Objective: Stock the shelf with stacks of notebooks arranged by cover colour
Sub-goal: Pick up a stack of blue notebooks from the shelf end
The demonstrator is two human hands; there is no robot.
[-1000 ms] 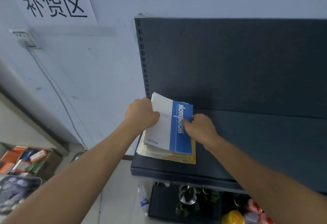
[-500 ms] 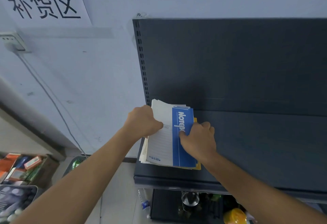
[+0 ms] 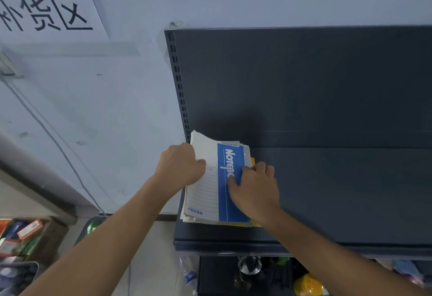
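Stack of notebooks [image 3: 210, 193] lies flat at the left end of the dark shelf [image 3: 327, 190], blue-and-white cover on top, a yellow one showing underneath at the right. My left hand [image 3: 180, 165] grips its left edge, fingers curled. My right hand [image 3: 254, 186] clamps the right edge, thumb on the blue band.

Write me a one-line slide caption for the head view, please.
Left hand and right hand hold a stack of notebooks at the left end of a dark shelf.
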